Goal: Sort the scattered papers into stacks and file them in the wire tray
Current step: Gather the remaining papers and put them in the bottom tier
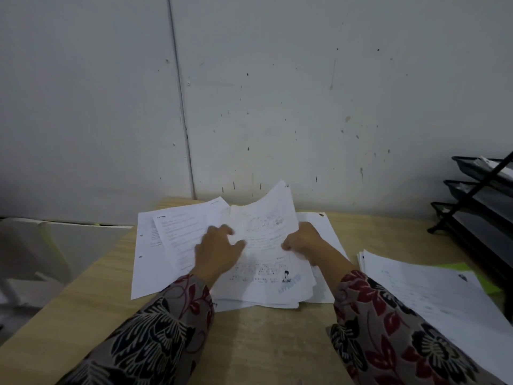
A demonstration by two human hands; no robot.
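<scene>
A loose pile of white printed papers (177, 245) lies spread on the wooden table (249, 343) in front of me. My right hand (302, 241) pinches the right edge of one printed sheet (266, 226), whose far end curls up off the pile. My left hand (219, 251) rests on the pile with fingers spread, pressing beside that sheet. A neater stack of papers (433, 290) lies at the right. The black wire tray (477, 207), with several tiers, stands at the far right; its upper tiers hold some paper.
A green sheet (483, 276) pokes out under the right stack. A grey wall (277, 93) rises directly behind the table. The table's left edge drops off toward pale furniture (41, 259) below.
</scene>
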